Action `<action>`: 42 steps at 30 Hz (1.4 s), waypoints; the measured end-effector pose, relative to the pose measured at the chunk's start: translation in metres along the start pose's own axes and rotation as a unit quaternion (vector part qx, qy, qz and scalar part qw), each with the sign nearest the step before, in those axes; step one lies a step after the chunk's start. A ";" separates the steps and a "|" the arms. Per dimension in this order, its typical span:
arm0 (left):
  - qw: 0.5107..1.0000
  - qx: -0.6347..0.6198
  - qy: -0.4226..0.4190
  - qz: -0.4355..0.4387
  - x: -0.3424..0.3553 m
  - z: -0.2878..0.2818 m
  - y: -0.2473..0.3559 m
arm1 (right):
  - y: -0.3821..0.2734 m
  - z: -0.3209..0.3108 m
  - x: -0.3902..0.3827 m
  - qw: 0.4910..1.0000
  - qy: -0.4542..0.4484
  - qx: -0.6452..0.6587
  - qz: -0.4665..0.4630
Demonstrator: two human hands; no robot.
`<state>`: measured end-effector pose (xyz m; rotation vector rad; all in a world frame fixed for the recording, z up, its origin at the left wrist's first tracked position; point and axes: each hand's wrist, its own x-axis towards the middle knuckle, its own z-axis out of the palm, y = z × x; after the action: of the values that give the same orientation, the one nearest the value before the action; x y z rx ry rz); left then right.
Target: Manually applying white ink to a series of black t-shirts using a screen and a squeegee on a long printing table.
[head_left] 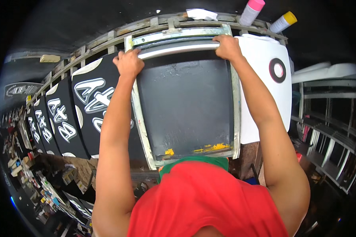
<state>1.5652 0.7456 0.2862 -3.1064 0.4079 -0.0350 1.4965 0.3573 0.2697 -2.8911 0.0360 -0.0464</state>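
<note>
A pale-edged squeegee (178,49) spans the far end of a screen-printing frame (236,114). My left hand (128,62) is closed around its left end, and my right hand (228,46) grips the right end, with both arms stretched forward. Inside the frame the mesh (184,106) looks dark grey, with a blacker band just below the squeegee. Yellow smears (220,146) mark its near edge. What lies under the screen is hidden.
Left of the frame, several black printed panels (59,118) with white and grey lettering stand in a row. On the right, a tape roll (277,70) rests on white sheets (261,98). A pink-capped can (251,12) and a yellow-capped can (283,22) stand beyond the wooden rail.
</note>
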 end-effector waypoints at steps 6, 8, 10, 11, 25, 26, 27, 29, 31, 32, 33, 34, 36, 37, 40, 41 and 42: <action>0.995 -0.030 -0.090 0.019 -0.158 -0.018 -0.002 | -0.037 -0.017 -0.159 0.996 -0.072 0.037 0.023; 0.990 -0.053 -0.129 0.019 -0.229 -0.023 0.005 | -0.051 -0.031 -0.238 0.995 -0.080 0.053 0.019; 0.989 -0.042 -0.131 0.055 -0.302 -0.026 0.005 | -0.064 -0.031 -0.311 0.994 -0.076 0.071 0.022; 0.988 -0.046 -0.133 0.063 -0.337 -0.027 0.003 | -0.070 -0.030 -0.342 0.992 -0.096 0.080 0.026; 0.972 -0.209 -0.088 0.062 -0.340 -0.111 -0.005 | -0.091 -0.119 -0.301 0.954 0.221 0.193 0.067; 0.974 -0.206 -0.081 0.057 -0.342 -0.106 -0.011 | -0.081 -0.110 -0.312 0.945 0.224 0.211 0.106; 0.945 -0.300 -0.121 -0.045 -0.347 -0.091 -0.017 | -0.066 -0.091 -0.327 0.946 0.220 0.190 0.142; 0.876 -0.419 -0.165 -0.173 -0.355 -0.059 -0.025 | -0.034 -0.046 -0.369 0.938 0.167 0.182 0.243; 0.868 -0.435 -0.149 -0.187 -0.360 -0.044 -0.027 | -0.009 -0.003 -0.412 0.893 0.087 0.195 0.396; 0.859 -0.447 -0.136 -0.208 -0.365 -0.036 -0.030 | -0.016 0.002 -0.426 0.877 0.034 0.186 0.441; 0.859 -0.450 -0.134 -0.206 -0.365 -0.028 -0.030 | -0.001 0.016 -0.443 0.870 -0.050 0.177 0.458; 0.852 -0.451 -0.141 -0.225 -0.365 -0.020 -0.030 | 0.000 0.033 -0.453 0.871 -0.049 0.177 0.455; 0.846 -0.454 -0.146 -0.238 -0.359 -0.017 -0.026 | 0.002 0.053 -0.462 0.835 -0.103 0.205 0.500; 0.847 -0.448 -0.140 -0.248 -0.362 -0.017 -0.024 | -0.008 0.043 -0.455 0.825 -0.146 0.231 0.494; 0.840 -0.460 -0.136 -0.253 -0.360 -0.021 -0.020 | -0.007 0.042 -0.449 0.820 -0.163 0.262 0.482; 0.832 -0.475 -0.139 -0.250 -0.360 -0.023 -0.019 | -0.006 0.045 -0.450 0.821 -0.161 0.262 0.481; 0.832 -0.476 -0.137 -0.249 -0.361 -0.024 -0.017 | -0.007 0.048 -0.451 0.807 -0.143 0.285 0.497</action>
<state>1.2203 0.8551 0.3029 -3.9443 -0.6121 0.8578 1.0473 0.3889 0.2120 -1.9318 1.2198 0.4762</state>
